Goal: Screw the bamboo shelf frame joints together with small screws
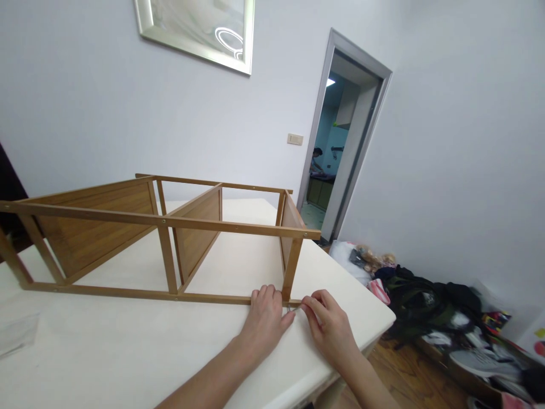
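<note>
A wooden shelf rack with slatted-looking panel shelves lies on its side on a white table. My left hand is closed over the rack's near bottom rail, close to its right end, with the thumb stretched toward the rail's tip. Just right of it, my right hand pinches a thin metal tool, perhaps a hex key, held against the near side of the rail end. Its tip and the spot it touches are partly hidden by my fingers.
A clear plastic bag lies on the table at the left. Bags, clothes and shoes are heaped on the right beside the table. Behind stands an open doorway, with a person in the room beyond. A framed picture hangs above.
</note>
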Tool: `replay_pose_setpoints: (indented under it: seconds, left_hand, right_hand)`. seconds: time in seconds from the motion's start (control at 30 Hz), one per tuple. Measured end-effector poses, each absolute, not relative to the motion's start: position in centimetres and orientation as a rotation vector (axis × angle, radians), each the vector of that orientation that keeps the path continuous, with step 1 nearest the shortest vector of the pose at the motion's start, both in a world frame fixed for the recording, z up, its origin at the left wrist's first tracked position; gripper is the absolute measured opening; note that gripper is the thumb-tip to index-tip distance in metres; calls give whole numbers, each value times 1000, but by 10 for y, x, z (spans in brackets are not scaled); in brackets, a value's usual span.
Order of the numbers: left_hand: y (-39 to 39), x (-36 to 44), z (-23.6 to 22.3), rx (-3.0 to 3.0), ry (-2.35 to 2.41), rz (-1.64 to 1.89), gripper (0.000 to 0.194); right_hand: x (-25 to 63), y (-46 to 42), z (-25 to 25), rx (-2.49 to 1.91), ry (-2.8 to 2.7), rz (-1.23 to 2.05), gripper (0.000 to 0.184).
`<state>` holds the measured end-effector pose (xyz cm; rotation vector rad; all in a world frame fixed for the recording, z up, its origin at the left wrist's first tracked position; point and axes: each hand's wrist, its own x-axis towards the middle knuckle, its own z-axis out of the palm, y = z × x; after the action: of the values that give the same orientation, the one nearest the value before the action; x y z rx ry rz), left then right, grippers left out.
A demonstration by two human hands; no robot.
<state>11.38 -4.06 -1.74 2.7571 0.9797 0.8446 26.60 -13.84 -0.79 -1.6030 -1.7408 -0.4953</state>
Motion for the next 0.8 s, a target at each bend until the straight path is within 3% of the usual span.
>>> replay_pose_setpoints:
  seconds: [0.27,0.5,0.67,0.8]
  left_hand:
    - [-39,116,-18,2700,999,743,15]
    - [-37,115,-16,2638,1022,641,16]
    - [-37,114,-17,2613,1003,649,22]
    - [-40,112,-20,2620,969,861,25]
  right_hand:
    - [257,-134,-2,-1529,-2001,-686,28]
    - [258,-125,-11,-1563,-2109,-649,14]
    - [261,-128,-7,-1505,-2035,-431,22]
    - [264,-131,0,-1402,-1946,-328,27]
